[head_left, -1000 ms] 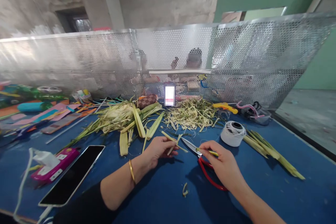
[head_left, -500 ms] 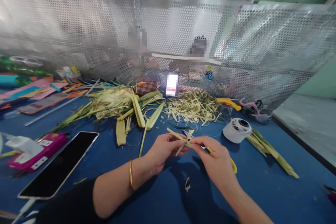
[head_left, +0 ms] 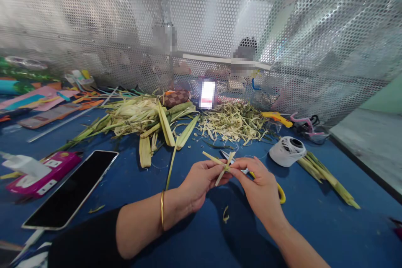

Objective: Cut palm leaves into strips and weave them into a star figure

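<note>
Between my two hands are narrow pale-green leaf strips (head_left: 230,158) that cross each other, their ends sticking out in several directions. My left hand (head_left: 201,182), with a gold bangle (head_left: 162,210) at the wrist, pinches the crossing from the left between thumb and fingers. From the right, the thumb and fingertips of my right hand (head_left: 259,184) close on the same strips. Under the right hand lie scissors (head_left: 282,194) with yellow handles, partly hidden, their blades pointing away. A small curled scrap (head_left: 225,214) rests on the table below the hands.
Leaf pieces (head_left: 135,117) and a heap of shredded trimmings (head_left: 235,121) lie at the back. A white thread spool (head_left: 287,151) and leaf stalks (head_left: 329,180) are at right. Left are a phone (head_left: 72,190) and a magenta power strip (head_left: 44,176). A perforated metal screen (head_left: 125,29) stands behind.
The view has tipped slightly downward. Both hands keep their pinch on the leaf strips, and the crossing has turned a little, with one strip end now standing more upright.
</note>
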{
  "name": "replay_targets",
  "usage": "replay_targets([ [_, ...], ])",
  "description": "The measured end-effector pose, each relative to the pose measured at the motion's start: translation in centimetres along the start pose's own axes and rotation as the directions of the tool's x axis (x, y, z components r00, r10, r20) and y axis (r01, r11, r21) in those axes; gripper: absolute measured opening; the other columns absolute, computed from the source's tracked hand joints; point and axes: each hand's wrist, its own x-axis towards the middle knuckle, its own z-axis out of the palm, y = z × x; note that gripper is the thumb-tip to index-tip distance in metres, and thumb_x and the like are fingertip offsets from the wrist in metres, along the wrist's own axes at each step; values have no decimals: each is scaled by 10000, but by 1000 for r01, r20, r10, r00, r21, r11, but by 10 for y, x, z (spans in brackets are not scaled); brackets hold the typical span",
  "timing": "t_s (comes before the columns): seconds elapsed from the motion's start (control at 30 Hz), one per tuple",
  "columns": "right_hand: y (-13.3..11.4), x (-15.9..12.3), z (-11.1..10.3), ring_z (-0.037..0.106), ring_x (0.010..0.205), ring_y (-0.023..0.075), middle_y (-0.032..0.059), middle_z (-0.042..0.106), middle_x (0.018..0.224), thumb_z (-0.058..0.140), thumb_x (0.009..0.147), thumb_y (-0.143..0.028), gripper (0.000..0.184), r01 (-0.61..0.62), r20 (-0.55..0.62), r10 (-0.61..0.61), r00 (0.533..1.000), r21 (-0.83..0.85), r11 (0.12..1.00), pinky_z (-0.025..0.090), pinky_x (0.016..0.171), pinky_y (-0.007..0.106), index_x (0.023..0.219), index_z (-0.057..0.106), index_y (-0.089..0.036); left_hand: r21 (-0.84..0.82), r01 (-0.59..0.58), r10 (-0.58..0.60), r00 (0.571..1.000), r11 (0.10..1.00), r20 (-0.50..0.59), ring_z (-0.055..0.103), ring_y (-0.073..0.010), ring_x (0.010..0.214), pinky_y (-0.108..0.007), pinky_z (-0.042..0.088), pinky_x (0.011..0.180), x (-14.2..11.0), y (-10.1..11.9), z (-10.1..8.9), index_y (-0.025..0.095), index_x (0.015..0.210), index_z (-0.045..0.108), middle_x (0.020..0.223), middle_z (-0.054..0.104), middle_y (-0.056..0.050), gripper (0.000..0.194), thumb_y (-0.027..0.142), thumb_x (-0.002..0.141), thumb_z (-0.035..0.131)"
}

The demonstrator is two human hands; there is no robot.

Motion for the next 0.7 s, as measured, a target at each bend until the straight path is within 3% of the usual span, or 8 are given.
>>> replay_targets([
  [0.23,2,-3,5,606,902,244,29,706,820,622,805,-305,117,-1,-27,1,1000,11,1000,335,976,478,709,661,-250,-99,-2,-1,1000,995,-26,646,-109,685,-222,529,749,1,-9,1,101,877,721,827,715,-92,131,128,752,696],
  [0.5,0,-4,6,600,767,209,25,680,762,632,778,-283,97,-71,-33,73,997,55,996,431,819,398,696,646,-233,-110,-15,18,1000,994,21,650,-112,717,-231,533,765,0,-14,1,87,876,724,887,715,-103,120,112,802,632],
  [0.7,-1,-2,4,604,748,207,17,683,735,628,758,-295,99,-123,-12,125,992,78,989,442,783,385,681,647,-236,-125,2,-2,1000,992,-2,655,-117,691,-238,534,766,-2,-11,4,81,877,711,811,719,-103,135,73,808,595],
])
